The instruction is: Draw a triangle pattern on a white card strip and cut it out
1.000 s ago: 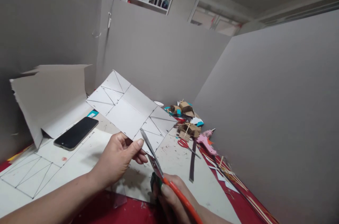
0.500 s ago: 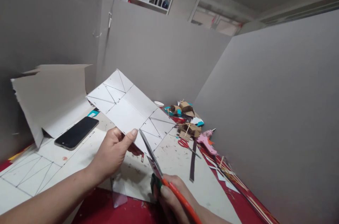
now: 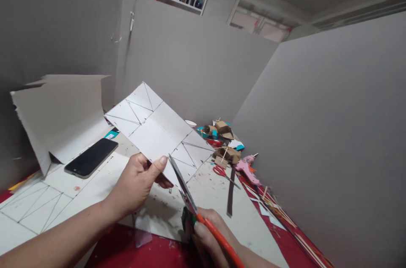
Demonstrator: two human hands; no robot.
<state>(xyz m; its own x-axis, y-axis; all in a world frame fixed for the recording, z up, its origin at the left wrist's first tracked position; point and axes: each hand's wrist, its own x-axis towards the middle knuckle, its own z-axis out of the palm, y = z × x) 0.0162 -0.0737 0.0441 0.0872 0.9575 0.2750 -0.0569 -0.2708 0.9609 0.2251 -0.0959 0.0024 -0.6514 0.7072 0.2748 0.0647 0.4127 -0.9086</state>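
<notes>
A white card sheet (image 3: pixel 158 130) with drawn black lines and triangles is held up, tilted, above the table. My left hand (image 3: pixel 136 181) grips its lower edge, thumb on top and fingers underneath. Orange-handled scissors (image 3: pixel 217 232) are in my right hand (image 3: pixel 211 234) at the bottom centre. Their metal blades (image 3: pixel 182 179) lie at the card's near edge, the tip beside my left thumb. Something green shows at my right fingers; how far the blades are apart is hard to tell.
A black phone (image 3: pixel 91 157) and a folded white board (image 3: pixel 63 118) are at the left. To the right lie small red scissors (image 3: pixel 219 170), a dark strip (image 3: pixel 231 192), a pink glue gun (image 3: pixel 247 168), cardboard scraps (image 3: pixel 223 130) and thin sticks (image 3: pixel 285 213).
The card has shifted slightly to the right with my left hand. The scissors have moved a little the same way. Both hands keep their hold.
</notes>
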